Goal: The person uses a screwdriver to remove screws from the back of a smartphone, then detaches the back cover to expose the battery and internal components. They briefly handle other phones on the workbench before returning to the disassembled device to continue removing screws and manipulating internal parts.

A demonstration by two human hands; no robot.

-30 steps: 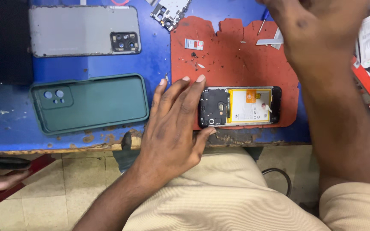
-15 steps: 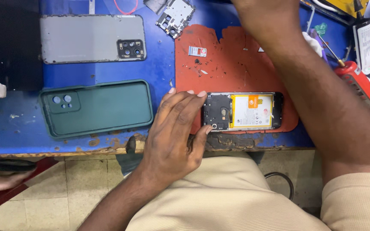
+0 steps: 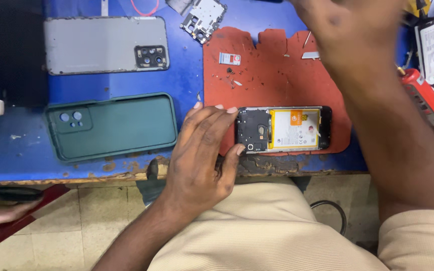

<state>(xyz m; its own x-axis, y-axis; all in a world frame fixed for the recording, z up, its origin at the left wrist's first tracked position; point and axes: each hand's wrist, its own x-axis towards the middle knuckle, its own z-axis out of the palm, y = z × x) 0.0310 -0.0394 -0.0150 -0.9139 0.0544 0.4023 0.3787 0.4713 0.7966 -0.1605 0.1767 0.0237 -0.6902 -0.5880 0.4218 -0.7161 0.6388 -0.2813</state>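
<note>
— At the counter's (image 3: 21,155) near edge, how far along is the phone (image 3: 283,129)?

— It lies opened on the red mat (image 3: 277,75), back up, with its yellow battery and dark inner cover showing. The grey back panel (image 3: 96,45) sits off at the far left of the counter, the green case (image 3: 111,126) below it, and a metal bracket (image 3: 203,19) lies at the far edge. Small screws are scattered on the mat. So the opening is done; the inner parts, I judge, are yet to come out.

— And the hands?

— The left hand (image 3: 202,155) steadies the phone's left end, fingers (image 3: 217,114) spread and pressing on it, thumb at the near corner. The right hand (image 3: 347,30) is up at the far edge, blurred; whether its fingers are closed on anything I cannot tell.

— What differs from half a second ago?

— The left hand stays put on the phone. The right hand has come back lower into view from the far edge.
</note>
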